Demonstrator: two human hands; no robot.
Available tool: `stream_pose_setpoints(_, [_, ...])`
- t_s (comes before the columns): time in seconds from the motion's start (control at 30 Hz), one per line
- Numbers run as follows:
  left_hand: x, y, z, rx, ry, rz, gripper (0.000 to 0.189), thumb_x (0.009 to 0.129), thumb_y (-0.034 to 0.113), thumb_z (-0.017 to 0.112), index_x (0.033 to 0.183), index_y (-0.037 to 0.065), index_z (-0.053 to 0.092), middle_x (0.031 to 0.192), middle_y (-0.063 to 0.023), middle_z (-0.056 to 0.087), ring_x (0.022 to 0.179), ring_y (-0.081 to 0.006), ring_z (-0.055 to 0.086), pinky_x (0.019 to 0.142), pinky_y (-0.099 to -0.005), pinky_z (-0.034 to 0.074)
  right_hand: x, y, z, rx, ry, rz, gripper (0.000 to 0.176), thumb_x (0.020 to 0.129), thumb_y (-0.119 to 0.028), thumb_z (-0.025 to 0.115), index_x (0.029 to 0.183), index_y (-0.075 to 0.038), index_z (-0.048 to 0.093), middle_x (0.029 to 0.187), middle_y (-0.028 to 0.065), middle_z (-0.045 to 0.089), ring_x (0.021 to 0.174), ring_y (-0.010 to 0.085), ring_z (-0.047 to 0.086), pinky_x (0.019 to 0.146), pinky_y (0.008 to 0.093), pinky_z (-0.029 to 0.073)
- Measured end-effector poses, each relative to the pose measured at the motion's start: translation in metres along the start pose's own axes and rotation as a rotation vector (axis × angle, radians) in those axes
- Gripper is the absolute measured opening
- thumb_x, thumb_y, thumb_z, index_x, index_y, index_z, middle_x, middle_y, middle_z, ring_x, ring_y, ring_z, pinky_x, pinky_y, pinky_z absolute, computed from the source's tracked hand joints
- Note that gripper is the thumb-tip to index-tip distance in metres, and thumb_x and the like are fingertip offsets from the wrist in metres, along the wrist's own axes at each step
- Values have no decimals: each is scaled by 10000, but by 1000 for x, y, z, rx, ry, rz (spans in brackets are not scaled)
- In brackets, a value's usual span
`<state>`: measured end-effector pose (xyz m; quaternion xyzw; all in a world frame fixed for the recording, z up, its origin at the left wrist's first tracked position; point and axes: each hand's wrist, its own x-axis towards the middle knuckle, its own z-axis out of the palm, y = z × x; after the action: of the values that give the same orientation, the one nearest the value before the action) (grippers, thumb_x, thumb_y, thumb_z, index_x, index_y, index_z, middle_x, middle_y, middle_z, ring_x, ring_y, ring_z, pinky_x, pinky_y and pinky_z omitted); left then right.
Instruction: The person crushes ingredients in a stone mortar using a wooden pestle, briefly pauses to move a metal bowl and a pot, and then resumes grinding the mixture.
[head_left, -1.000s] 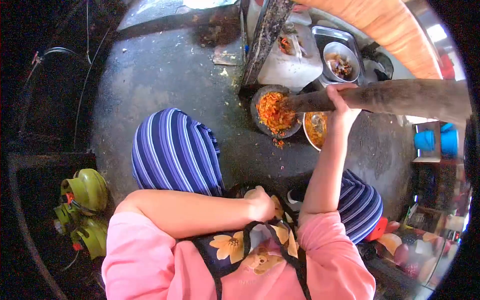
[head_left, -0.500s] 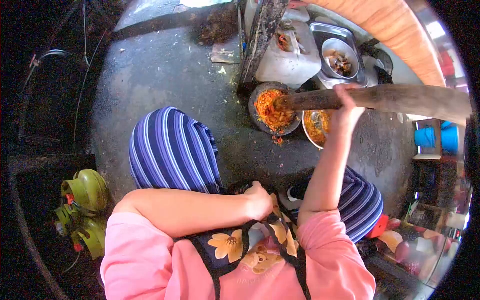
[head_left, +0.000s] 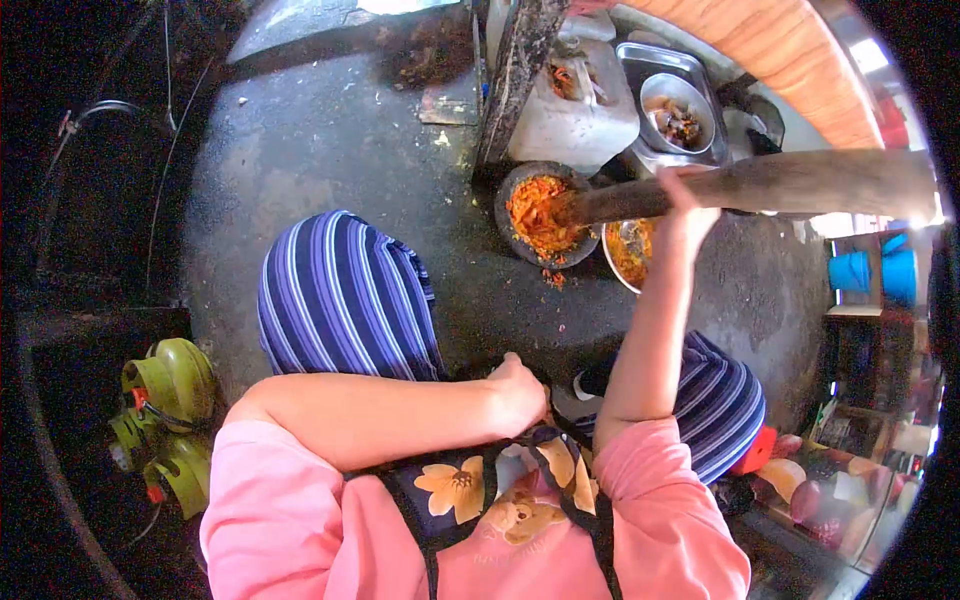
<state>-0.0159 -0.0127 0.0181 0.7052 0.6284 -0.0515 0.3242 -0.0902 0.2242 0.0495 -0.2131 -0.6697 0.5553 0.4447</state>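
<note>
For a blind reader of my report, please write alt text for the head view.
Seen from above, a person's right hand grips a long wooden pestle, its end in a stone mortar of orange-red paste on the floor. The left hand rests curled at a flowered apron; a bowl of similar paste stands beside the mortar.

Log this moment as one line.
right hand: grips pestle | pestle tip: in mortar, orange paste | left hand: closed, against apron

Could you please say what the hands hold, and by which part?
Right hand grips the pestle mid-shaft; left hand, curled at the apron, shows nothing held.
</note>
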Motion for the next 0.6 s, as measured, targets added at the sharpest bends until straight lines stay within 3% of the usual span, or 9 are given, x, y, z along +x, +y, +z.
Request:
stream_pose_setpoints(0.1, [-13,0,-24,40,94,-70,224,742,153,533,921,27,578,833,-85,617,786,-219,590,707,-387,406,-32,135,5,56,-75,183,246,529,78,661,712,-46,555,690,18,531,694,150,501,660,303,433])
stream_pose_setpoints(0.13, [-32,4,-45,40,225,-59,245,742,165,521,938,24,558,827,-77,599,779,-207,581,719,-373,407,-51,118,10,101,-50,265,270,556,93,669,744,-57,546,703,5,521,724,139,494,695,300,425])
stream_pose_setpoints(0.23, [-89,23,-100,69,754,77,361,746,189,500,1061,14,527,900,-71,572,804,-181,554,764,-349,418,-55,93,10,60,-80,217,245,557,54,696,708,-60,541,723,19,538,717,154,500,724,290,406])
stream_pose_setpoints(0.27, [-116,33,-117,15,885,127,336,743,189,510,1047,53,556,945,-75,579,838,-161,555,794,-357,431,-44,72,13,94,-90,160,248,543,42,701,709,-55,544,751,32,553,735,167,508,739,290,399])
stream_pose_setpoints(0.33, [-135,53,-122,-11,1155,139,266,712,209,558,962,147,621,912,23,600,803,-115,553,757,-315,462,-22,24,12,52,-145,25,227,556,30,711,682,-55,541,674,10,539,653,144,502,658,280,407])
stream_pose_setpoints(0.37, [-137,55,-129,114,1192,158,254,707,241,576,948,194,638,903,75,597,768,-93,556,738,-298,468,-17,-2,10,65,-189,33,223,565,44,691,705,-48,545,701,25,545,678,152,509,682,277,404])
stream_pose_setpoints(0.4, [-164,41,-146,291,729,432,542,826,267,582,1315,189,363,1214,-127,495,1082,-286,486,865,-455,407,-14,-15,10,88,-237,41,222,573,58,672,728,-42,548,729,40,550,704,161,517,706,273,402])
stream_pose_setpoints(0.5, [-147,63,-143,300,934,347,519,817,265,581,1290,191,382,1194,-113,502,1057,-271,490,852,-442,411,-18,33,16,104,-129,69,202,579,51,662,726,-36,554,752,35,554,734,162,517,740,294,399])
stream_pose_setpoints(0.6, [-135,62,-125,283,796,327,496,808,262,581,1266,194,402,1173,-98,510,1033,-256,495,839,-429,416,-58,119,19,-135,-138,160,212,608,2,700,771,-28,568,781,17,553,811,170,507,810,307,372])
